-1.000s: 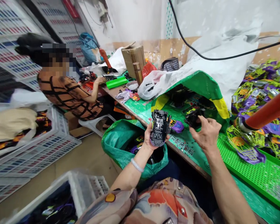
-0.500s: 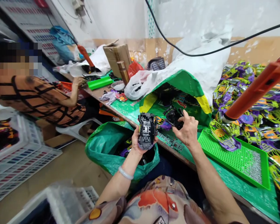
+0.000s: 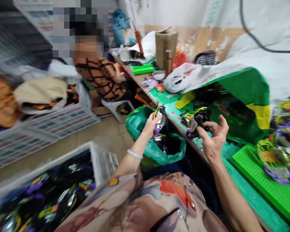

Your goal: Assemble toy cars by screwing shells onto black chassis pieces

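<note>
Toy car (image 3: 159, 120) sits in my left hand (image 3: 151, 124) — fingers wrapped round it, held over the open green bag (image 3: 145, 129) that hangs off the counter (image 3: 246, 196) edge. It shows yellow, black and purple, though blur hides the detail. My right hand (image 3: 214, 137) grips a second toy car (image 3: 195, 124), black with yellow and purple trim, pinched between thumb and fingertips just above the counter's green cover. Both cars are near each other but apart. Behind the right hand lies a big green sack (image 3: 244, 96) with a yellow stripe, its mouth open toward me. A green tray (image 3: 263, 177) lies to the right. Far left on the floor, a white crate (image 3: 58, 190) holds more cars. Another person (image 3: 99, 77) sits further along the counter.
</note>
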Motion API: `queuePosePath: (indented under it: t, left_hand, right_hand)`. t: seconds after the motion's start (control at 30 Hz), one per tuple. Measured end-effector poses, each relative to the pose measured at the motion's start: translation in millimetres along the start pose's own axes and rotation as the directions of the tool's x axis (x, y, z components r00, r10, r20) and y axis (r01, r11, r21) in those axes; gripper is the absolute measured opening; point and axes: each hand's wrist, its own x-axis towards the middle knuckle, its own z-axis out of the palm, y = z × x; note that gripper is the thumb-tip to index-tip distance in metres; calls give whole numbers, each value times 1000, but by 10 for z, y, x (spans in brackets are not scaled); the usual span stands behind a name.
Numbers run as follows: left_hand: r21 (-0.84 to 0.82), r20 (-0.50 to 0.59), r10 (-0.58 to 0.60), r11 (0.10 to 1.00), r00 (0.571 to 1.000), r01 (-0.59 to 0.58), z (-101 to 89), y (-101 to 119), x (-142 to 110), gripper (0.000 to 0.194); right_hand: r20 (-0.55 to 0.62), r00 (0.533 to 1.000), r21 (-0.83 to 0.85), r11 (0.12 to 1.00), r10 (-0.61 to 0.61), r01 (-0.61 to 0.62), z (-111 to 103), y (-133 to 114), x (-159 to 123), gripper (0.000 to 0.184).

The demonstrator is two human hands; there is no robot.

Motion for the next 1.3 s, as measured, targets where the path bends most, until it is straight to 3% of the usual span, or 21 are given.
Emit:
queuePosePath:
  t: [0.07, 0.13, 0.17, 0.2, 0.23, 0.27, 0.3, 0.33, 0.37, 0.4, 0.5, 0.57, 0.67, 0.77, 0.87, 0.93, 1.0, 1.07, 1.13, 1.2, 1.3]
  left_hand:
    - [335, -77, 90, 940, 993, -59, -116, 19, 53, 60]
    - [684, -65, 101, 729, 993, -29, -230, 52, 58, 65]
    - [810, -48, 52, 587, 998, 9, -286, 71, 42, 66]
    - [888, -41, -21, 457, 999, 46, -343, 88, 17, 65]
    - [929, -44, -96, 361, 994, 76, -403, 102, -16, 63]
    - [947, -55, -157, 303, 986, 101, -465, 113, -52, 59]
    - [954, -70, -202, 274, 977, 125, -528, 121, -90, 56]
    - [955, -81, -229, 262, 970, 141, -589, 126, -128, 53]
    - [956, -82, -242, 257, 967, 146, -646, 130, -165, 51]
    - [958, -79, -253, 247, 964, 143, -694, 134, -198, 49]
    - [971, -32, -270, 221, 962, 94, -752, 160, -261, 49]
    - [979, 53, -266, 202, 962, 2, -683, 192, -262, 52]
    - [945, 255, -210, 262, 944, -197, -379, 261, -226, 53]
    - [815, 452, -92, 446, 887, -369, 121, 319, -160, 47]
    - [670, 583, -17, 576, 813, -468, 677, 323, 9, 43]
    - [624, 609, 17, 607, 793, -492, 1019, 310, 210, 43]
    - [642, 601, 22, 581, 799, -500, 1325, 297, 468, 44]
    - [694, 575, -3, 532, 818, -485, 1600, 277, 752, 41]
    - [736, 541, -41, 506, 840, -450, 1856, 223, 1028, 35]
    - [763, 503, -75, 507, 861, -401, 2096, 108, 1270, 29]
    - [802, 422, -132, 516, 897, -301, 2418, -162, 1548, 33]
  right_hand:
    - [77, 997, 35, 999, 14, -16, 257, -92, -85, 77]
    - [249, 968, -55, 998, 34, -21, 501, -130, -178, 67]
    - [391, 917, -152, 988, 76, -17, 602, -132, -226, 61]
    - [549, 823, -271, 963, 147, 9, 682, -128, -274, 54]
    - [683, 690, -389, 919, 239, 66, 739, -123, -321, 47]
    - [767, 549, -480, 865, 332, 148, 773, -119, -366, 41]
    - [802, 439, -537, 810, 405, 233, 785, -117, -408, 37]
    - [808, 383, -568, 766, 448, 301, 776, -119, -444, 34]
    - [806, 376, -580, 738, 457, 346, 752, -122, -471, 33]
    - [804, 399, -581, 726, 441, 369, 714, -126, -486, 32]
    - [797, 499, -553, 745, 341, 374, 551, -122, -428, 29]
    - [764, 593, -547, 743, 255, 385, 425, -103, -290, 28]
    - [631, 764, -643, 641, 135, 419, 246, -37, 16, 29]
    - [545, 833, -751, 492, 89, 440, 132, 105, 301, 40]
    - [563, 798, -785, 441, 216, 435, 97, 318, 447, 67]
    - [558, 771, -792, 477, 308, 383, 78, 457, 466, 77]
    - [526, 784, -771, 574, 329, 276, 22, 558, 451, 77]
    - [417, 837, -685, 728, 355, 32, -86, 609, 424, 73]
    - [249, 834, -427, 829, 492, -362, -238, 617, 391, 75]
    - [189, 710, -15, 725, 678, -689, -399, 595, 351, 75]
    - [339, 527, 402, 386, 779, -830, -580, 552, 284, 53]
